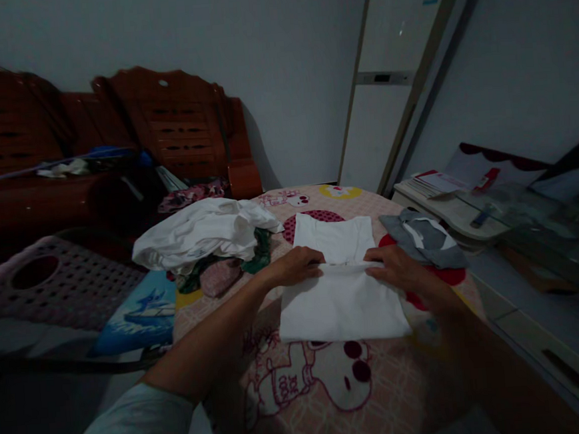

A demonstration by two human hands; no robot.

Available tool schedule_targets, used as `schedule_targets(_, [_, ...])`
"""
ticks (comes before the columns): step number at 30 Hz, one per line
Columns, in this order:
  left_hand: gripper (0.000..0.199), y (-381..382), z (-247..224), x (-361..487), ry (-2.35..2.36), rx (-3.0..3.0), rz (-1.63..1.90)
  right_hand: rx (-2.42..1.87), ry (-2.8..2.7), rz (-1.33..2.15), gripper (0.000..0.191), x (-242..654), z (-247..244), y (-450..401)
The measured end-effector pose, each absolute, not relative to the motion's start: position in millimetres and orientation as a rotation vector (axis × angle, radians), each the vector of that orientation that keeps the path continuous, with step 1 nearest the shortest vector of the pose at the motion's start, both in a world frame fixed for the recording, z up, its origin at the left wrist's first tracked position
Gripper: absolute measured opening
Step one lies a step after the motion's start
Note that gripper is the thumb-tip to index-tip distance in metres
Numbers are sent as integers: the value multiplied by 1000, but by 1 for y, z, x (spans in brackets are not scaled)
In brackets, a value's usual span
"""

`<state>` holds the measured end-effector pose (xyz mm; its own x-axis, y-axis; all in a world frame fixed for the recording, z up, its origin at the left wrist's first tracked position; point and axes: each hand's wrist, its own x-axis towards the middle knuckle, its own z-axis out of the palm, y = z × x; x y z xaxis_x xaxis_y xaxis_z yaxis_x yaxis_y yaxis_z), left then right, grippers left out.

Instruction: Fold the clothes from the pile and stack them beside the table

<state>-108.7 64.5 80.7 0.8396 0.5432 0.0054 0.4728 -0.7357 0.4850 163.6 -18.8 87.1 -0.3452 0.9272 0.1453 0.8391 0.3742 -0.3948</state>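
A white garment (341,306), partly folded, lies flat on the patterned cloth that covers the table (394,396). Across its middle runs a folded edge. My left hand (300,264) grips the left end of that edge, fingers on top and thumb below. At the right end my right hand (391,266) pinches the same edge. The far part of the garment stretches out flat beyond both hands. To the right of my right hand sits a grey garment (424,236) with a white band.
A heap of white clothing (205,233) lies at the table's left, over green and pink pieces (220,278). Behind stand carved wooden seats (172,122). A pink perforated plastic chair (69,288) is at left. On the right is a glass-topped cabinet (555,223) with papers.
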Motion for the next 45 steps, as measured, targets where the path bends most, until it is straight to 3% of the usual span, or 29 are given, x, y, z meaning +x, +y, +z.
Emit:
schedule_targets(6, [21, 104, 135, -83, 1011, 2636, 619, -1567, -2171, -21, 20, 167, 145, 14])
schedule_targets(9, [24, 135, 143, -65, 1093, 2632, 805, -1718, -2078, -262, 24, 169, 149, 47])
schedule_targets(12, [30, 162, 129, -51, 1179, 2676, 742, -1899, -2064, -359, 29, 169, 135, 75])
schedule_targets(18, [33, 174, 80, -41, 1426, 2673, 364, -2107, -2152, -242, 34, 166, 93, 98])
schedule_targets(31, [37, 218, 88, -22, 1529, 2729, 409, -2133, -2131, -332, 38, 164, 81, 152])
schedule_targets(40, [35, 187, 33, -20, 1399, 2703, 508, -2111, -2096, -145, 41, 155, 23, 131])
schedule_targets(45, [50, 158, 1, -38, 1141, 2766, 308, -2074, -2147, -29, 48, 158, -9, 105])
